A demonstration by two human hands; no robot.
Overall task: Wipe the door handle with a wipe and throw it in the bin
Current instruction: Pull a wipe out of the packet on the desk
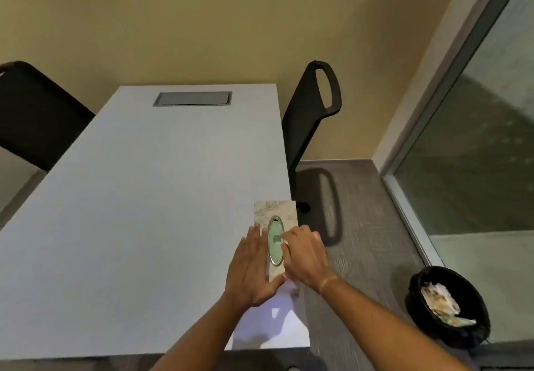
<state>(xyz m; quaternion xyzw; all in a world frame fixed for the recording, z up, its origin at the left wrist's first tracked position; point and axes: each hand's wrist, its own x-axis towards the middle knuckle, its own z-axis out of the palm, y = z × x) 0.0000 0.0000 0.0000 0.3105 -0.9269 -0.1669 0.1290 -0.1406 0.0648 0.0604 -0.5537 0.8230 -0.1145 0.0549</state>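
Note:
A pale patterned wipe box (277,211) lies at the right edge of the white table (138,197). Its oval opening (275,240) shows green inside. My left hand (251,269) lies along the box's left side, thumb wrapped round the near end, holding it down. My right hand (306,255) rests on the box's right side with fingertips dipped into the opening; whether they pinch a wipe is hidden. A black bin (450,304) stands on the floor to the right, with crumpled paper inside. No door handle is in view.
A black chair (312,116) stands beside the table's right edge, and another chair (34,116) stands at the far left. A glass panel with a metal frame (474,154) runs along the right. A grey cable hatch (193,99) sits in the table's far end. Grey carpet (361,226) covers the floor.

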